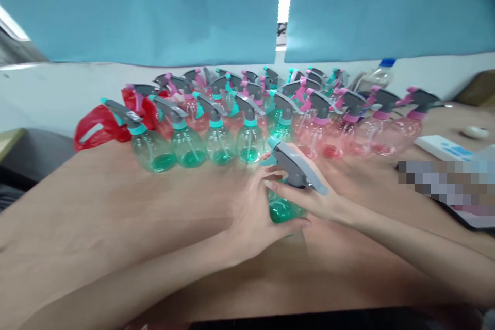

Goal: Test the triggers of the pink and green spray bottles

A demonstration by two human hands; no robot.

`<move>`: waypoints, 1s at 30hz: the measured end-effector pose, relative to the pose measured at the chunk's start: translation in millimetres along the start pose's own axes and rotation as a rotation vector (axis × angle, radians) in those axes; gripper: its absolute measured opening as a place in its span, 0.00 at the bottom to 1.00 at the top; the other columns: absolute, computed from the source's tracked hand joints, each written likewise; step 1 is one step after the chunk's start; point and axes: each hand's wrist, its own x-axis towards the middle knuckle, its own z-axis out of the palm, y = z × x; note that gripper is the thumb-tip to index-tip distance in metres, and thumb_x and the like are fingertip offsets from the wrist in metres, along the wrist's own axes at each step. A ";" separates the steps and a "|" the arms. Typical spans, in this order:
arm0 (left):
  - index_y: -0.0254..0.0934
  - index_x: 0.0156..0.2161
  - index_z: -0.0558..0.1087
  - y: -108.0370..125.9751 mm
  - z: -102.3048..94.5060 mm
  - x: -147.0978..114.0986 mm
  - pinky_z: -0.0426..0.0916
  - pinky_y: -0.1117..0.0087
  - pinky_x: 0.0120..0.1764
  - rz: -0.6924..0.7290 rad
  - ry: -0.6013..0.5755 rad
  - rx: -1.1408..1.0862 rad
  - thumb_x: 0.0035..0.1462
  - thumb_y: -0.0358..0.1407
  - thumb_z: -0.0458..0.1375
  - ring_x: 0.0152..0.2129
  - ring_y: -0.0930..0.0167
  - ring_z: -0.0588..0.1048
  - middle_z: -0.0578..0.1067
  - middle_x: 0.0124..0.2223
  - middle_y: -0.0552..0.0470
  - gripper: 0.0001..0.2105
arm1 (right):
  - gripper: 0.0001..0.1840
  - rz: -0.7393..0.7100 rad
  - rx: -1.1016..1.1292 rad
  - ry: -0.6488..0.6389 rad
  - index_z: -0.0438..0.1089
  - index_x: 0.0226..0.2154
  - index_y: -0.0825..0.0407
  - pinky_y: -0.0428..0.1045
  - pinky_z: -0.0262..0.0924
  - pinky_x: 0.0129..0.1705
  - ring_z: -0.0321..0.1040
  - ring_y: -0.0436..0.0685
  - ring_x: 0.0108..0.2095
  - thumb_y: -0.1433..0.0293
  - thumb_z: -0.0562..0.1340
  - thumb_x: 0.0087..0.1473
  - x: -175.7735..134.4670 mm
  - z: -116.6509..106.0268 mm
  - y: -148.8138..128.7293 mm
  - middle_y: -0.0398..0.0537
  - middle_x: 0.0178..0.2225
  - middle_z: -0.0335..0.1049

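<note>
Both hands are on a green spray bottle (286, 209) with a grey and teal trigger head, over the middle of the table. My left hand (253, 211) wraps the round body from the left, its thumb low across the front. Around the neck, just below the trigger head, my right hand (309, 198) is closed from the right. Some fingers of both hands are hidden behind the bottle. Directly beyond them stands a row of similar bottles, among them a green-tinted one (250, 147) and a pink-tinted one (315, 134).
Several more spray bottles crowd behind the front row. A red plastic bag (102, 124) lies at the row's left end. To the right are a white and blue box (444, 148) and a flat dark-edged object, partly pixelated. A clear blue-capped bottle (381, 76) stands at the back.
</note>
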 end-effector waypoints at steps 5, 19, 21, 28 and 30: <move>0.43 0.55 0.58 6.9 27.9 22.8 0.62 0.47 0.53 -0.006 0.004 -0.225 0.47 0.51 0.67 0.55 0.52 0.63 0.63 0.57 0.44 0.35 | 0.18 -0.003 0.033 0.043 0.58 0.43 0.45 0.57 0.69 0.43 0.72 0.59 0.41 0.72 0.59 0.47 -11.3 -29.5 7.1 0.45 0.41 0.68; 0.43 0.64 0.48 -9.7 40.5 41.6 0.58 0.50 0.57 0.097 -0.168 -0.051 0.59 0.50 0.58 0.58 0.56 0.58 0.58 0.60 0.41 0.34 | 0.24 -0.158 -0.012 0.026 0.59 0.44 0.46 0.51 0.71 0.44 0.72 0.52 0.38 0.81 0.56 0.44 -12.1 -80.7 33.4 0.44 0.41 0.68; 0.43 0.63 0.49 -16.4 36.0 40.0 0.59 0.51 0.56 0.078 -0.180 -0.003 0.62 0.48 0.55 0.58 0.57 0.59 0.59 0.60 0.41 0.30 | 0.21 -0.178 0.018 0.030 0.61 0.41 0.47 0.52 0.70 0.48 0.72 0.51 0.39 0.82 0.56 0.44 -9.1 -82.1 35.1 0.45 0.43 0.68; 0.41 0.61 0.55 -27.2 30.4 43.2 0.63 0.54 0.55 0.105 -0.235 0.131 0.65 0.44 0.51 0.55 0.60 0.64 0.62 0.59 0.42 0.23 | 0.16 -0.162 0.068 0.013 0.60 0.37 0.48 0.51 0.70 0.48 0.71 0.53 0.45 0.81 0.57 0.46 -0.6 -85.7 38.7 0.47 0.47 0.69; 0.40 0.61 0.56 -28.3 30.7 43.1 0.62 0.54 0.55 0.111 -0.249 0.165 0.65 0.45 0.51 0.56 0.60 0.64 0.63 0.59 0.42 0.23 | 0.19 -0.142 0.070 0.005 0.59 0.40 0.48 0.51 0.71 0.45 0.72 0.53 0.42 0.81 0.57 0.45 0.2 -87.8 38.4 0.48 0.48 0.69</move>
